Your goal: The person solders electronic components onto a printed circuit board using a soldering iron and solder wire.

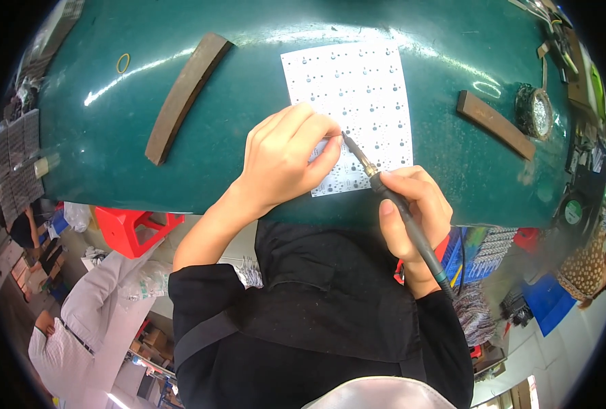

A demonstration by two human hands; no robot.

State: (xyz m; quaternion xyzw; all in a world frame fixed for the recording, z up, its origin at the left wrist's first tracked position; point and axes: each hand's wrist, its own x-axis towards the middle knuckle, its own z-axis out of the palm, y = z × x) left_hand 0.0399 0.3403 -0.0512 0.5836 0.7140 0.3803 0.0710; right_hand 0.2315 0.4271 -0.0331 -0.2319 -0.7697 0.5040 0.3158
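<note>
White dotted board (378,102) flat on green table (453,163), ahead of the body and between the two hands. Left hand (288,158) lies over its left side, wrist coming in past the table's near edge; right hand (417,208) sits just off its lower right corner. Hands apart from each other. Left thumb and forefinger pinched together on what looks like a thin wire (328,138), above the board's middle. Right hand closed around the dark handle of a soldering iron (420,244), slanting up and left over the board's lower right part, tip beside the left fingertips.

One brown curved bar (187,99) well to the left of the board, a shorter brown bar (495,125) to the right, a tape roll (535,112) just beside the latter.

Hard to make out: left hand covers part of the board's left edge and some of the dots; wire very fine, its ends lost among the fingers and by the tip; cannot tell whether the tip touches the board; right palm hidden behind the handle; clutter at both sides bent and cut off by the dark rim
</note>
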